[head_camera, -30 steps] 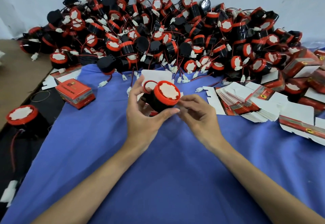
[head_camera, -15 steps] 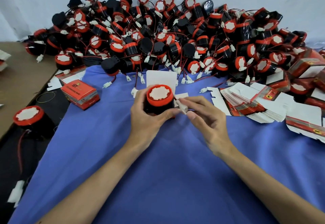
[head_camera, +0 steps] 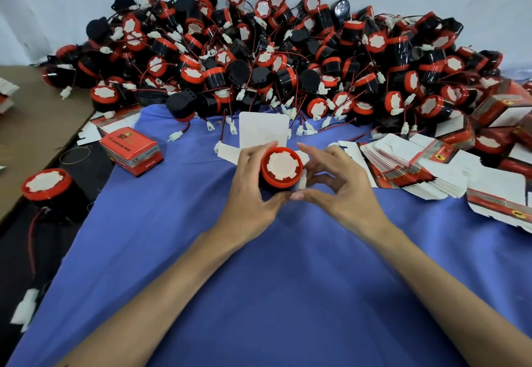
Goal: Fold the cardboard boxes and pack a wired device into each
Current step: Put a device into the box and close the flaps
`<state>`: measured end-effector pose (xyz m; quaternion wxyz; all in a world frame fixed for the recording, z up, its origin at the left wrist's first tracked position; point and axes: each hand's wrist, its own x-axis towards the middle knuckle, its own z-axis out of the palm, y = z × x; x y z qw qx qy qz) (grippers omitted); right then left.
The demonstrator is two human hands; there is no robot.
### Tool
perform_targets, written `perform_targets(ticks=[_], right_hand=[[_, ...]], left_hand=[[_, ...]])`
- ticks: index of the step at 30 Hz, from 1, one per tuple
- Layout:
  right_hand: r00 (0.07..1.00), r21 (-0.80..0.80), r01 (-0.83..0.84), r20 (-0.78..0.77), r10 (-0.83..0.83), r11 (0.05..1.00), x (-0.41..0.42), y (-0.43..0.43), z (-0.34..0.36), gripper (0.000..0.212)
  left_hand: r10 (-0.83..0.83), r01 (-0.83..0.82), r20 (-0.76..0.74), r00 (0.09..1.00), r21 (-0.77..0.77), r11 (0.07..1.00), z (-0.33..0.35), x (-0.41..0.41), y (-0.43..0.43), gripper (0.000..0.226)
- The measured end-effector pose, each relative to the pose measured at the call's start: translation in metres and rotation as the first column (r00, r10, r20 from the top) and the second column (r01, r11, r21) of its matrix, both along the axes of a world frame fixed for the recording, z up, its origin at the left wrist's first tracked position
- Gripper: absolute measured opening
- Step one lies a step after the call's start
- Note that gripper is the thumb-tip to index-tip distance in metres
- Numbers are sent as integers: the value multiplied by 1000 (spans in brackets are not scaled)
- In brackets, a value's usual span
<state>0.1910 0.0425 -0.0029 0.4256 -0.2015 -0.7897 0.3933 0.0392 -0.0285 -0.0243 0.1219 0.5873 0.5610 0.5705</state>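
Observation:
My left hand grips a black wired device with a red rim and white face, held upright over the blue cloth. My right hand is beside it, thumb and fingers pinching the device's white connector against its side. Behind the device lies an unfolded white cardboard box, its flap standing open; the hands hide its lower part. A huge heap of the same devices fills the back of the table.
A stack of flat box blanks lies to the right, with folded red boxes beyond it. One closed red box sits at the left, and a lone device stands at the far left on black cloth.
The device turned upright in my left hand, its white face now toward me. My right hand brought the connector in against the device's right side.

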Motion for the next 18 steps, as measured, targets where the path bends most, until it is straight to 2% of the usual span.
perform_targets(ticks=[5, 9, 15, 18], right_hand=[[996, 188, 17, 78, -33, 982, 2, 1, 1, 73], [975, 362, 67, 175, -138, 930, 2, -2, 3, 65], [980, 270, 44, 178, -95, 962, 2, -2, 9, 63], [963, 337, 24, 244, -112, 941, 5, -2, 7, 78]], left_hand=[[2, -2, -47, 999, 1, 1000, 0, -1, -2, 72], [43, -43, -106, 993, -1, 999, -7, -5, 0, 74], [79, -71, -199, 977, 49, 996, -9, -3, 2, 71], [43, -33, -281, 959, 40, 999, -10, -1, 0, 70]])
